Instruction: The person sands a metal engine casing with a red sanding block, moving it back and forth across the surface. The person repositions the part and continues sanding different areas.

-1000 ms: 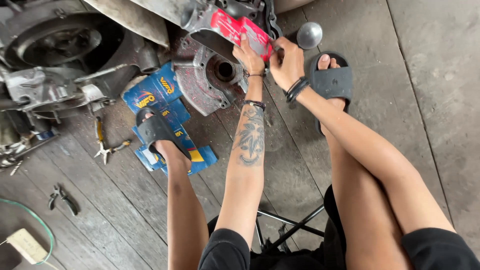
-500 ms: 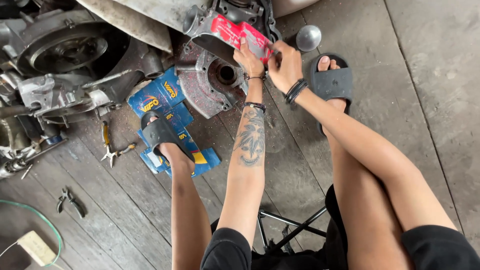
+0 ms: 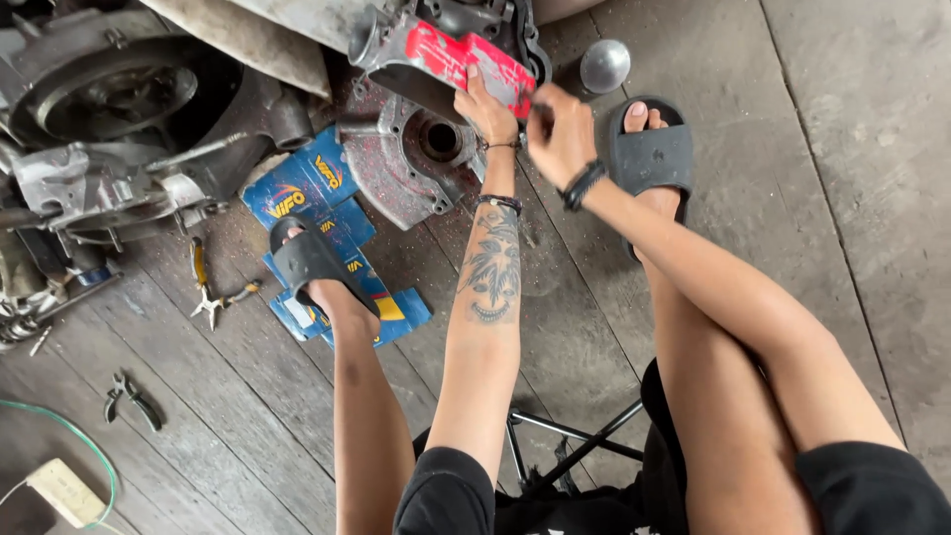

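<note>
A grey metal engine part with a red-painted face (image 3: 451, 54) hangs over the floor at the top centre. My left hand (image 3: 487, 109) presses flat against its red face, fingers spread. My right hand (image 3: 558, 134) is closed just right of it at the part's edge; what it grips is hidden by the fingers. Below the part lies a round grey metal cover (image 3: 401, 159) speckled with red. A tattoo shows on my left forearm.
Blue flattened cartons (image 3: 302, 188) lie under my left sandalled foot (image 3: 312, 263). An engine casing (image 3: 109, 99) fills the upper left. Yellow-handled pliers (image 3: 208, 287), dark pliers (image 3: 129, 396), a white plug with green cable (image 3: 64, 490) and a silver ball (image 3: 604, 64) sit around. A folding stool's legs (image 3: 555, 441) stand below me.
My view has shifted a little, so everything sits slightly lower right. My right hand has slid a bit down along the red part's edge; my left hand stays pressed on it.
</note>
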